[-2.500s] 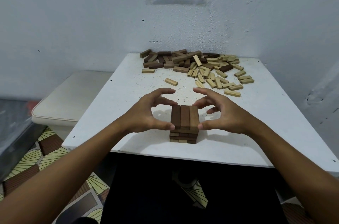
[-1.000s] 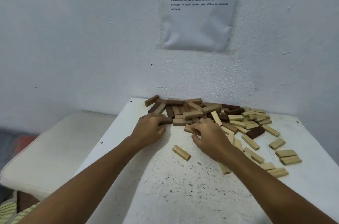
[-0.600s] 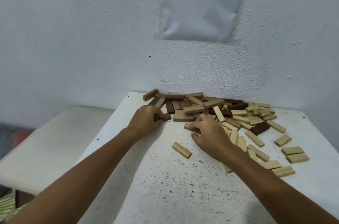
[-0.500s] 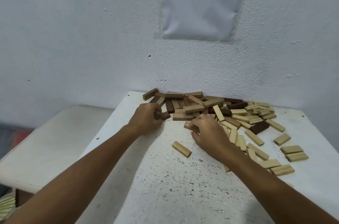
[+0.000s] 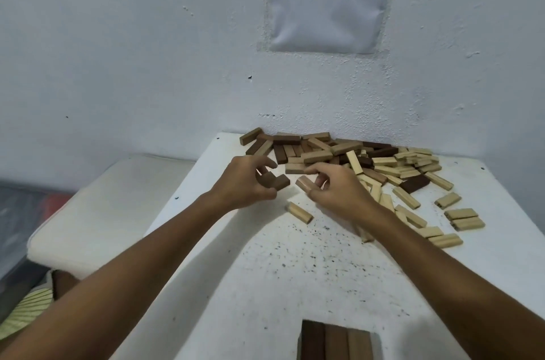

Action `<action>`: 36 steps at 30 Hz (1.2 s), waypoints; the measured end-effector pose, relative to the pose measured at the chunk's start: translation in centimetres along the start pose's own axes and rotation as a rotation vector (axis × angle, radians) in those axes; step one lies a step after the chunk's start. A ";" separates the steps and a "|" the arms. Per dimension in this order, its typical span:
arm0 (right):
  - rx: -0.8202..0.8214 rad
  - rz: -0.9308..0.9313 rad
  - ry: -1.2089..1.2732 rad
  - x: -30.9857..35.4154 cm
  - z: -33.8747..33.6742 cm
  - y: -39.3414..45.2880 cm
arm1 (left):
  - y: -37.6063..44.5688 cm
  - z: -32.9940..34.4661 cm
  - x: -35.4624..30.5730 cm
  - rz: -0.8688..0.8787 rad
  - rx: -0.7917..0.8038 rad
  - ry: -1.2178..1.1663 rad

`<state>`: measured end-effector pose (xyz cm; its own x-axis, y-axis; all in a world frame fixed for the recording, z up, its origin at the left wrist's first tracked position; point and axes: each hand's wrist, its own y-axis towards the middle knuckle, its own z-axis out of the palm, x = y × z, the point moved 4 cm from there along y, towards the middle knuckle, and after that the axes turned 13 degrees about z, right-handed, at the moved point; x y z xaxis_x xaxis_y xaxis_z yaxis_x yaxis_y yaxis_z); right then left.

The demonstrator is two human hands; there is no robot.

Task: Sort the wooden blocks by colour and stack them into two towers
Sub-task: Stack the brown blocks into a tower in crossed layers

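The left hand (image 5: 244,182) gripped two dark blocks (image 5: 274,180); the right hand (image 5: 339,191) pinched one brown block (image 5: 303,183). One pale block (image 5: 299,212) lay just beneath, the mixed pile (image 5: 354,159) beyond, one started tower (image 5: 334,342) nearest, three blocks across.

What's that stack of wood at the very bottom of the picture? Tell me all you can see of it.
The brown tower shows only its top layer: three long wooden blocks lying flat, side by side and touching, their long sides running away from the viewer. The left one is the darkest brown, the right one the lightest. It stands on the white table near the front edge, and the frame cuts off its lower part. Neither hand touches it.
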<state>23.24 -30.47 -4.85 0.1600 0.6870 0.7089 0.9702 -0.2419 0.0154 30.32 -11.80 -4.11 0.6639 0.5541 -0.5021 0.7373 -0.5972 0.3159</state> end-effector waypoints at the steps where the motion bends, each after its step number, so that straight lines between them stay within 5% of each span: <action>1: 0.091 0.017 0.055 0.1 0.1 -0.7 | -1.2 0.1 -0.7 -0.002 0.029 0.004; 5: 0.407 0.068 -0.034 0.5 1.0 -3.9 | -5.5 1.1 -2.7 -0.001 0.090 0.041; 8: 0.494 0.069 -0.176 0.4 1.9 -5.6 | -7.8 2.1 -3.5 -0.019 0.106 0.072; 15: 0.411 0.030 -0.228 0.5 2.6 -6.9 | -9.4 2.7 -4.0 -0.035 0.080 0.054; 21: 0.478 -0.080 -0.260 -0.2 1.6 -6.7 | -10.2 0.5 -2.6 0.152 0.399 -0.020; 26: 0.520 -0.130 -0.223 0.2 2.5 -7.0 | -9.4 1.0 -1.6 0.180 0.239 -0.141; 36: 0.317 -0.173 -0.174 0.4 3.0 -6.8 | -10.2 2.2 -3.5 0.154 0.079 -0.198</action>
<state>17.29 -26.51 -6.77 -0.0083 0.8115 0.5842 0.9893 0.0919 -0.1136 20.21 -8.95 -7.29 0.7246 0.3336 -0.6031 0.6120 -0.7138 0.3405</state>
